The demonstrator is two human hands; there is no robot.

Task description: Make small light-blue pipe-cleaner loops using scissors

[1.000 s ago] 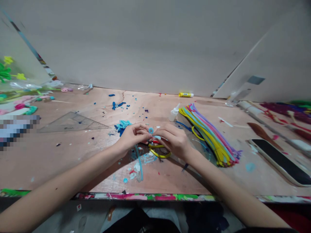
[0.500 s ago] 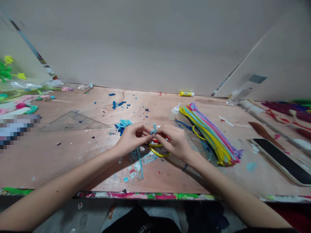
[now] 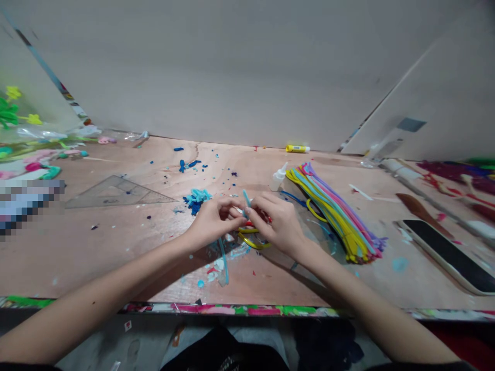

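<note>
Above the middle of the table, my left hand (image 3: 211, 220) and my right hand (image 3: 279, 222) meet fingertip to fingertip. Both pinch a light blue pipe cleaner (image 3: 246, 198), whose short end sticks up between the fingers. Its long tail hangs below my left hand toward the table. Red and yellow handled scissors (image 3: 253, 242) lie under the hands, partly hidden. Behind my left hand sits a small pile of blue pieces (image 3: 196, 200).
On the right lie a bundle of coloured pipe cleaners (image 3: 336, 211), a white glue bottle (image 3: 279, 178), a glue stick (image 3: 297, 149) and a phone (image 3: 448, 255). A clear set square (image 3: 116, 193) and coloured craft pieces (image 3: 38, 162) are on the left.
The short end of the light blue pipe cleaner now leans left, and its small curl no longer shows. The fingers of my right hand have shifted slightly around it.
</note>
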